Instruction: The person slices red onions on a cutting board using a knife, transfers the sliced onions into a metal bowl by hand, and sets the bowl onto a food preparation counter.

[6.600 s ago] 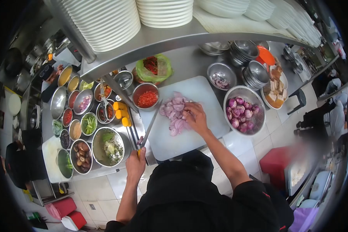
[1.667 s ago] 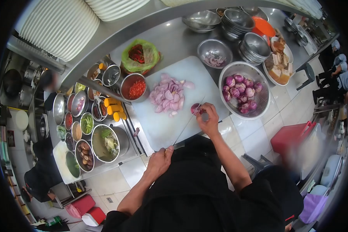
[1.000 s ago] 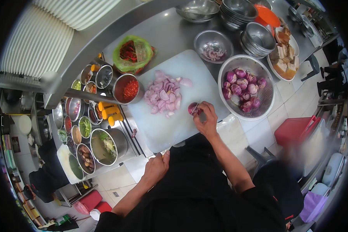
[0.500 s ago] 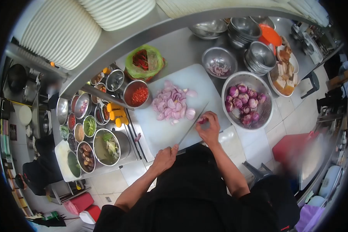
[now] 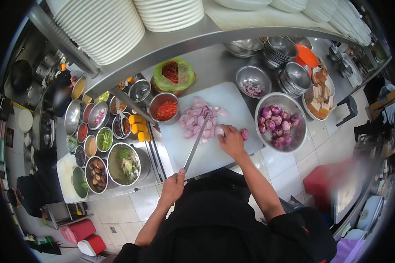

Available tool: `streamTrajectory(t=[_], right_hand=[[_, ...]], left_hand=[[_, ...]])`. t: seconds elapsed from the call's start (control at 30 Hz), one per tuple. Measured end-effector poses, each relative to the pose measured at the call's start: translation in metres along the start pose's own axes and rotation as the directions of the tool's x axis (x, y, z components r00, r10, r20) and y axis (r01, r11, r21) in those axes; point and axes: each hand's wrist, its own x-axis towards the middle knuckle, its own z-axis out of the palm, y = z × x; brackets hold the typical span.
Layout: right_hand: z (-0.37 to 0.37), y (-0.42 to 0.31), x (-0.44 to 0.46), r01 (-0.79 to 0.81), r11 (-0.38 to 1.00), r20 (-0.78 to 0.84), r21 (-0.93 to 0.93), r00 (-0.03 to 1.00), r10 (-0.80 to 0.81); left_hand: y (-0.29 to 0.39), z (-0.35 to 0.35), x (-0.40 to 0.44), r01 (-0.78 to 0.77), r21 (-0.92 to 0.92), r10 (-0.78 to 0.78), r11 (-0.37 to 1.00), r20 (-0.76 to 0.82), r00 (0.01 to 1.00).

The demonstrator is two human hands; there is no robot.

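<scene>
My left hand [image 5: 174,187] is closed around the handle of a long knife [image 5: 195,147], whose blade slants up over the board to the sliced onions. On the white cutting board [image 5: 180,153] lies a pile of pale purple onion slices [image 5: 195,116]. At the pile's right side, the fingertips of my right hand [image 5: 232,143] are bent onto a pale onion half [image 5: 219,130]. Just right of that hand, a darker purple onion piece [image 5: 244,134] rests on the board. A perforated colander [image 5: 263,142] of whole purple onions stands beyond the board's right edge.
A pot of chopped red chili [image 5: 166,111] and a green bag of dried chilies [image 5: 173,74] border the board. Several ingredient containers [image 5: 123,164] stand left. A metal bowl [image 5: 253,82], stacked bowls and a bread plate are at the right. A shelf with plates [image 5: 101,33] overhangs the counter.
The knife blade has swung left over the sliced pile. My right hand has let go of the dark purple onion piece and moved left to the pale half. The view has shifted slightly.
</scene>
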Motion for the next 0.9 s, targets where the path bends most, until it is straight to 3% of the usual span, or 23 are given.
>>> streamTrajectory(t=[0.13, 0.2, 0.3, 0.43, 0.5, 0.9], right_hand=[[0.003, 0.002, -0.019, 0.071, 0.982, -0.058, 0.173, 0.996, -0.062], [0.006, 0.005, -0.033, 0.296, 0.955, -0.278, 0.0, 0.918, -0.284], [0.005, 0.004, -0.052, 0.353, 0.935, -0.223, -0.042, 0.908, -0.353], [-0.003, -0.01, -0.063, 0.309, 0.948, -0.224, 0.073, 0.932, -0.286], [-0.003, -0.012, -0.063, 0.211, 0.961, -0.27, 0.179, 0.95, -0.158], [0.008, 0.001, -0.041, 0.288, 0.928, -0.267, 0.237, 0.938, -0.222]], left_hand=[[-0.014, 0.0, -0.006, 0.029, 0.003, -0.029, 1.0, -0.01, 1.0], [-0.012, -0.003, -0.013, -0.004, 0.055, 0.005, 0.998, -0.012, 1.0], [-0.014, -0.004, -0.016, 0.006, 0.064, -0.009, 0.998, 0.044, 0.999], [0.0, -0.007, -0.02, 0.018, 0.102, -0.029, 0.995, 0.107, 0.994], [0.001, -0.006, -0.021, 0.024, 0.131, -0.039, 0.991, 0.119, 0.992], [0.007, -0.001, -0.019, -0.016, 0.232, -0.025, 0.973, 0.175, 0.984]])
